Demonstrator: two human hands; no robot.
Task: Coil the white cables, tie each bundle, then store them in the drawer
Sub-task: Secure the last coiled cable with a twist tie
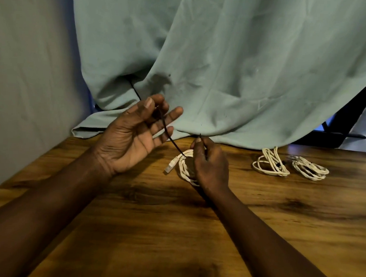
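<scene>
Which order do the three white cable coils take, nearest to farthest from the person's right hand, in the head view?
1. Held coil, gripped in the right hand itself.
2. Middle coil, lying on the table to the hand's right.
3. End coil, farther right again, beside the middle coil.

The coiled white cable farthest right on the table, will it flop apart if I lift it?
The far-right coil is probably light and floppy: its thin loops lie loose and uneven. No tie is clearly visible, so loops may spill when lifted. Lying flat, it should not roll.
</scene>
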